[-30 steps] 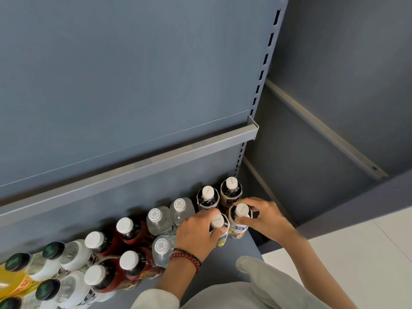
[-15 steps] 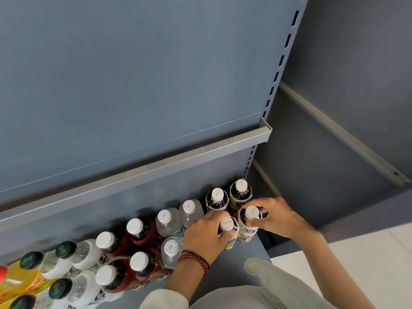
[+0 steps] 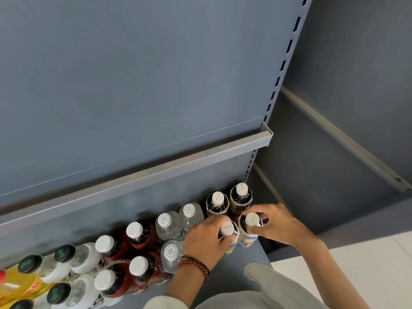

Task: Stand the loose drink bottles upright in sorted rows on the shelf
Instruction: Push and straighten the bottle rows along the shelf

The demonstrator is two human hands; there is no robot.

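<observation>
Upright drink bottles stand in rows on the grey shelf point(image 3: 249, 255). At the right end, my left hand point(image 3: 205, 239) grips a white-capped tea bottle point(image 3: 227, 229) in the front row. Beside it, my right hand point(image 3: 276, 221) holds the neck of another white-capped tea bottle point(image 3: 252, 219). Two dark tea bottles point(image 3: 217, 200) point(image 3: 242, 191) stand just behind them against the back panel. Clear water bottles point(image 3: 166, 221) come next to the left, then red-labelled dark bottles point(image 3: 134, 230), white bottles with black caps point(image 3: 64, 253) and a yellow drink point(image 3: 20, 279).
An empty grey shelf point(image 3: 156, 170) juts out above the bottles. A slotted upright point(image 3: 276, 85) marks the right end of the bay, with another grey bay beyond. Pale floor point(image 3: 367, 264) lies at lower right. My knee in light trousers point(image 3: 267, 284) is close to the shelf's front edge.
The view has shifted slightly. Both hands stay on the same two front tea bottles, which have barely moved.
</observation>
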